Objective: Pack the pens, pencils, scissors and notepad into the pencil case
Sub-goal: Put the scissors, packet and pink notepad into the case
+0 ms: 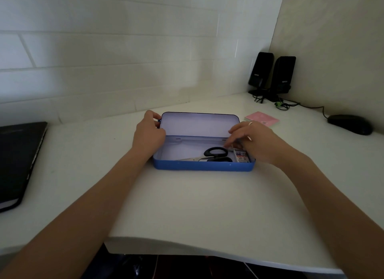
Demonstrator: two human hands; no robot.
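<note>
Left hand (148, 131) is gripping the open pencil case (202, 166) at its 9 o'clock end. Scissors (214, 155) are lying inside. Right hand (255, 141), fingers loosely apart, is settling contents at 3 o'clock. Next: fetching pink notepad (262, 118) at 1 o'clock on the desk (187, 206).

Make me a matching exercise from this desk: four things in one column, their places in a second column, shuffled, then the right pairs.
Things:
1. scissors
2. pink notepad
3. mouse
4. speakers

Places:
A. in the far right corner, against the wall
B. inside the open blue pencil case
C. on the desk behind the case, to its right
D. on the desk at the right edge, cable attached

Pairs: 1-B, 2-C, 3-D, 4-A
</note>
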